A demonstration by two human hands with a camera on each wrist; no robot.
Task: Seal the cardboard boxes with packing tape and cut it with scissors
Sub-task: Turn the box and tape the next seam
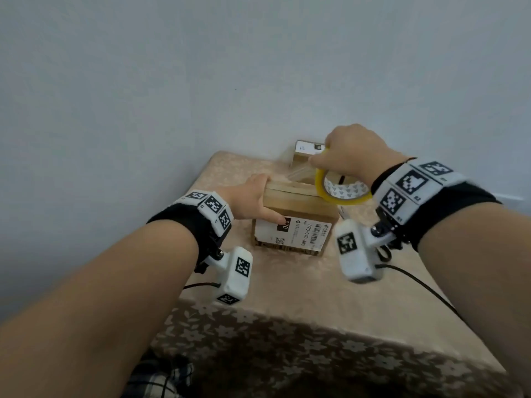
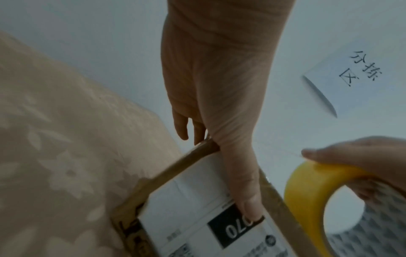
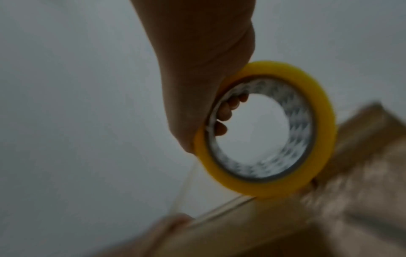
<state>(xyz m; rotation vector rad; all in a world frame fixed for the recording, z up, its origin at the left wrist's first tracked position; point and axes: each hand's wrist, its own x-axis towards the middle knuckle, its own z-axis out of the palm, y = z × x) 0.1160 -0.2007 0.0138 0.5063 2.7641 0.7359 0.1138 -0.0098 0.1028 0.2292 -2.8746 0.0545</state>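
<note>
A small cardboard box (image 1: 293, 222) with a white shipping label stands on the table. My left hand (image 1: 253, 196) grips its top left corner, thumb (image 2: 248, 200) pressed down the label on the box (image 2: 175, 167), fingers over the edge. My right hand (image 1: 353, 150) holds a yellow tape roll (image 1: 342, 188) above the box's right side, fingers hooked through its core (image 3: 222, 111). A clear strip of tape (image 3: 186, 184) runs from the roll (image 3: 323, 111) down to the box top (image 3: 329, 217) by my left fingers. No scissors can be made out for certain.
A second labelled box (image 1: 307, 150) stands behind, against the wall. The table (image 1: 287, 297) wears a beige floral cloth. A dark loop (image 1: 383, 252) shows behind the right wrist camera. A paper sign (image 2: 356, 78) hangs on the wall.
</note>
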